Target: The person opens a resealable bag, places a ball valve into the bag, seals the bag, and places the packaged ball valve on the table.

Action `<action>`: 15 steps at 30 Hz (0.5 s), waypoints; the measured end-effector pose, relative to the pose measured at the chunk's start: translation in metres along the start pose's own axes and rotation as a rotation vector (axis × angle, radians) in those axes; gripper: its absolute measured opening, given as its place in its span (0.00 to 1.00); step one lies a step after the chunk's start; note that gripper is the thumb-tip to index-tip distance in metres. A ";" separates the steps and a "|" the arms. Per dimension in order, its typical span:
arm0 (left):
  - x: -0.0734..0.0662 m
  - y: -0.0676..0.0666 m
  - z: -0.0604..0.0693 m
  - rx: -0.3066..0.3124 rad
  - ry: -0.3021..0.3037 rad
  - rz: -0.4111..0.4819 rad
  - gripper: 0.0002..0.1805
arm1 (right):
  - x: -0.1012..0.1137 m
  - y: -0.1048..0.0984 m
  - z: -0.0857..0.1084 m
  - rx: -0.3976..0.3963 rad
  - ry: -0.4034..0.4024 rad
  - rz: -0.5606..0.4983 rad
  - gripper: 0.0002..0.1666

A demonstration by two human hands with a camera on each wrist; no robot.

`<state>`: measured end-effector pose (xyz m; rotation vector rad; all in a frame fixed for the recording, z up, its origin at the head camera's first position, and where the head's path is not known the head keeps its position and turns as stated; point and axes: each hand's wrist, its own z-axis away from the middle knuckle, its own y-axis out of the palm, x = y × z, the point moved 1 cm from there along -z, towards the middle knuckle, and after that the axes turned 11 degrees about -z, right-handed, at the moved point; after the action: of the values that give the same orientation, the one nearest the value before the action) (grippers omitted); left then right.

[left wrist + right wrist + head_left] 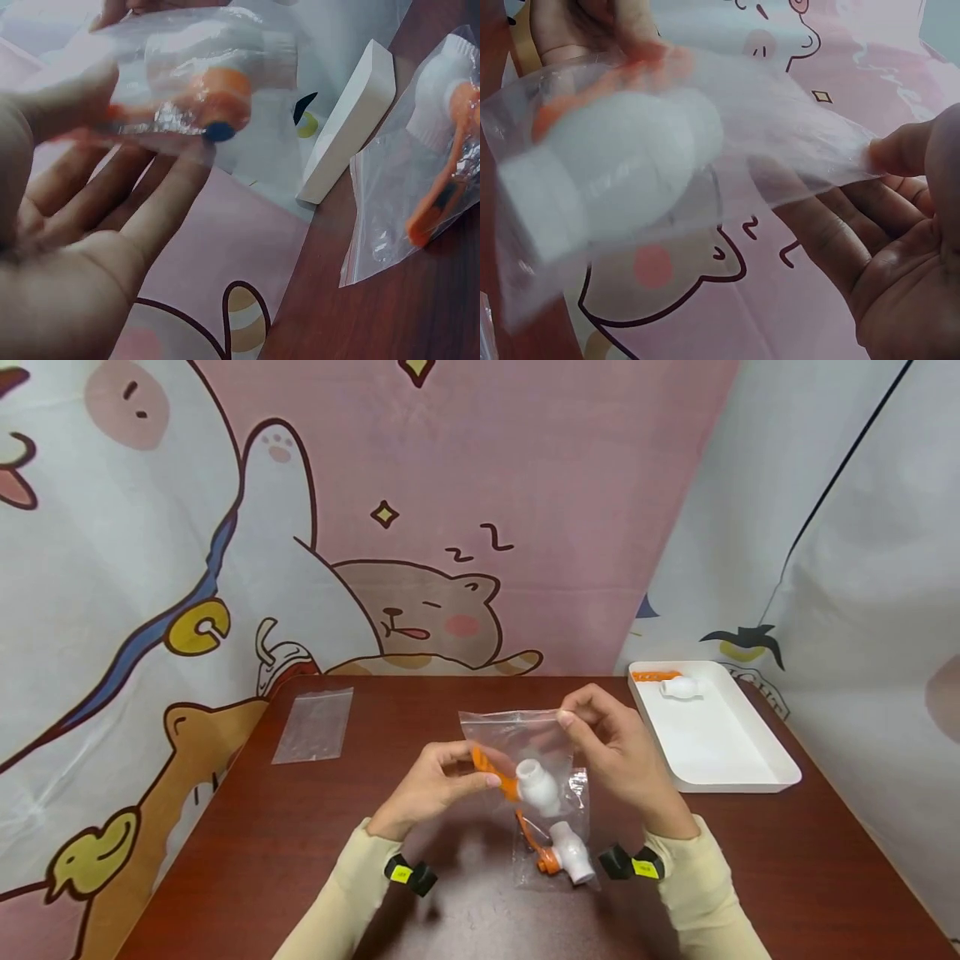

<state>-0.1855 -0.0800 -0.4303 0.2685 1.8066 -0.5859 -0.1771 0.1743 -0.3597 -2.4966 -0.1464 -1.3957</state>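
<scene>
Both hands hold a clear zip bag above the table. Inside it is a white plastic valve with an orange handle, also plain in the left wrist view. My left hand pinches the bag from the left, thumb over the orange handle. At the bag's upper right corner, my right hand pinches the film between thumb and finger. In the right wrist view the white valve body is blurred behind the film. Whether the zip is closed cannot be told.
A second bagged valve lies on the table below the hands. Back left is a flat clear zip bag. The white tray at the right holds a white valve part and orange pieces.
</scene>
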 end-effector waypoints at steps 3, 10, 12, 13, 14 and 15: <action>0.000 0.000 0.000 -0.058 -0.026 -0.058 0.13 | -0.002 -0.002 -0.001 0.045 0.050 -0.097 0.02; -0.001 -0.001 -0.003 -0.162 -0.059 -0.103 0.09 | -0.011 -0.005 -0.003 0.081 0.112 -0.177 0.05; -0.001 -0.001 -0.003 -0.170 -0.061 -0.101 0.07 | -0.014 -0.007 -0.003 0.086 0.117 -0.174 0.05; -0.002 -0.001 -0.003 -0.172 -0.063 -0.098 0.07 | -0.016 -0.008 -0.003 0.079 0.120 -0.144 0.05; -0.002 -0.001 -0.003 -0.173 -0.065 -0.094 0.07 | -0.017 -0.009 -0.003 0.075 0.125 -0.129 0.05; -0.002 -0.002 -0.003 -0.173 -0.067 -0.095 0.07 | -0.019 -0.010 -0.004 0.072 0.125 -0.106 0.06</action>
<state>-0.1880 -0.0797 -0.4274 0.0452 1.7992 -0.4950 -0.1921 0.1838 -0.3718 -2.3664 -0.3016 -1.5551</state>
